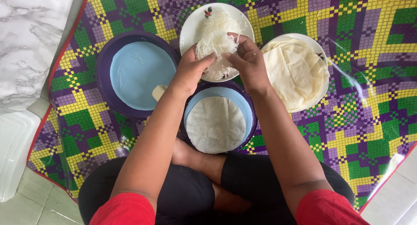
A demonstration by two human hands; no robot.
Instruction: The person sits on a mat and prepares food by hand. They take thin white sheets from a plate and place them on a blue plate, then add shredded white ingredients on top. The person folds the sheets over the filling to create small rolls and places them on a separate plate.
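A: What are the hands doing right now?

B: Both are pulling at a clump of thin white noodles [215, 36] over the white plate [191, 27] at twelve o'clock. The left hand [189, 70] is pinching strands between thumb and fingers, and the right hand [247, 60] is gripping the other side of the same clump, fingers curled around it.

A: How are those noodles likely handling?

B: Probably light, soft and a bit sticky, clinging together and tearing easily. Taking a loose pinch near the top of the bunch and teasing it apart looks wiser than squeezing hard.

A: What is lying around them?

B: A round pale wrapper [216, 125] is sitting on a blue tray [248, 110] at six o'clock, just in front of the crossed legs. A bigger blue tray [139, 75] is lying at nine o'clock with a small pale piece [158, 93] on its edge, and a stack of wrappers [293, 73] is resting on another plate [325, 62] at three o'clock. Everything is sitting on a chequered mat [360, 42].
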